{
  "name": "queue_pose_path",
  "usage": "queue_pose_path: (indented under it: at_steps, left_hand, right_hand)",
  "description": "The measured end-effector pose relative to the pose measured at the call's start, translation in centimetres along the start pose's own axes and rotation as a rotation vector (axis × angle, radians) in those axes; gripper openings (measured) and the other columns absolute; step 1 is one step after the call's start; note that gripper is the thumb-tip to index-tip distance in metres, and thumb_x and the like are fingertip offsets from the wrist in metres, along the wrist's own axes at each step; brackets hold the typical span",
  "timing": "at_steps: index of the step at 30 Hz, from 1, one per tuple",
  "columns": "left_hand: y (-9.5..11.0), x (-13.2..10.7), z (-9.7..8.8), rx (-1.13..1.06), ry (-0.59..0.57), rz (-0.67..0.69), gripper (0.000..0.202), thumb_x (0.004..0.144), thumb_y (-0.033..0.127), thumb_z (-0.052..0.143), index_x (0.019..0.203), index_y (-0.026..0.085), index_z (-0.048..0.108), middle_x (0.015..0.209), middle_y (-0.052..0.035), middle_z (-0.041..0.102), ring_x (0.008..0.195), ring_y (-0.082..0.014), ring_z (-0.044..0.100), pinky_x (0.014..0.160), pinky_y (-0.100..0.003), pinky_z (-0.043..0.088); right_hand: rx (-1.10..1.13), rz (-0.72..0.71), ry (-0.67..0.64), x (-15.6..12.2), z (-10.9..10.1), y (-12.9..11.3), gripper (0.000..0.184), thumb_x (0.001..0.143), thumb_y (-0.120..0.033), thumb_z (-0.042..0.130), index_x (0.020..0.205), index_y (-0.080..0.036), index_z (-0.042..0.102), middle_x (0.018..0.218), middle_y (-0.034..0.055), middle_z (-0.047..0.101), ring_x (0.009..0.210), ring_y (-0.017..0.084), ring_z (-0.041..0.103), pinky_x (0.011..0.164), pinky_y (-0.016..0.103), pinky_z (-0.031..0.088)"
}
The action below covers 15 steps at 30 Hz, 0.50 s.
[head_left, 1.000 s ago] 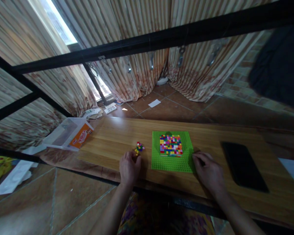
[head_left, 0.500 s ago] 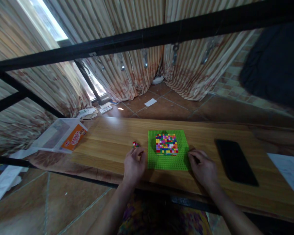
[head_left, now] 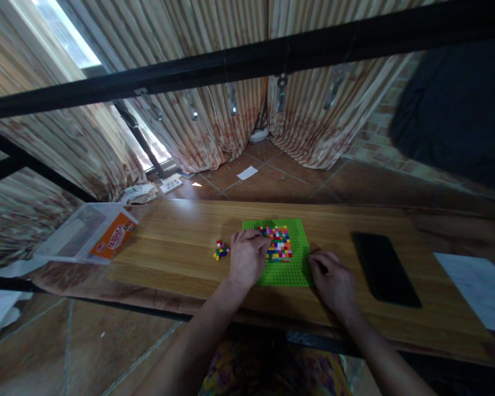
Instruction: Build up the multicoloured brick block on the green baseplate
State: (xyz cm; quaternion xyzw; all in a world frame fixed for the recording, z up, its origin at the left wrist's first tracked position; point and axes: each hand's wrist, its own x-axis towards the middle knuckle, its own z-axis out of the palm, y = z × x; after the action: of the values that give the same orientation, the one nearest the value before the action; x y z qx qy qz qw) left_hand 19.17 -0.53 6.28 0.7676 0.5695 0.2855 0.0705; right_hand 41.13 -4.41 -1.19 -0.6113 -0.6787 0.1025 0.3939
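A green studded baseplate (head_left: 286,273) lies on the wooden board, bearing a block of many-coloured small bricks (head_left: 280,242). My left hand (head_left: 248,256) is over the left part of that block, its fingers pinched together and hiding some of the bricks. Whatever is between those fingertips is too small to make out. At the plate's right edge rests my right hand (head_left: 334,278), fingers curled closed against the rim. Just left of my left hand sits a small pile of loose coloured bricks (head_left: 221,251).
A clear plastic box (head_left: 86,231) with an orange label stands at the board's left end. To the right lie a black phone-like slab (head_left: 385,268) and a white paper sheet (head_left: 474,289). A dark metal bar (head_left: 214,63) crosses above the wooden board (head_left: 173,236).
My left hand has moved right, from beside the loose bricks to over the brick block, uncovering the pile. My right hand stays at the plate's right edge. The whole view has shifted slightly.
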Motion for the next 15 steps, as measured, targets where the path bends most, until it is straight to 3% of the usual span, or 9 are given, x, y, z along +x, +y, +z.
queue_pose_path:
  at_steps: [10, 15]
  left_hand:
    - [-0.3, 0.35, 0.63, -0.034, 0.061, -0.007, 0.014, 0.085, 0.02, 0.063, 0.074, 0.027, 0.07, 0.087, 0.0038, 0.071, 0.086, -0.0152, 0.058, 0.086, -0.035, 0.036]
    - [-0.17, 0.02, 0.77, 0.017, 0.058, 0.034, 0.017, 0.089, 0.022, 0.057, 0.077, 0.026, 0.069, 0.088, 0.0026, 0.07, 0.085, -0.0155, 0.058, 0.085, -0.035, 0.036]
  right_hand:
    - [0.012, 0.01, 0.013, -0.02, 0.09, 0.01, 0.023, 0.093, -0.034, 0.049, 0.085, -0.021, 0.067, 0.092, 0.0053, 0.067, 0.083, 0.019, 0.064, 0.075, 0.031, 0.048]
    - [0.008, 0.006, 0.022, -0.01, 0.06, -0.09, 0.023, 0.093, -0.034, 0.049, 0.084, -0.021, 0.067, 0.093, 0.0057, 0.068, 0.083, 0.019, 0.065, 0.076, 0.03, 0.048]
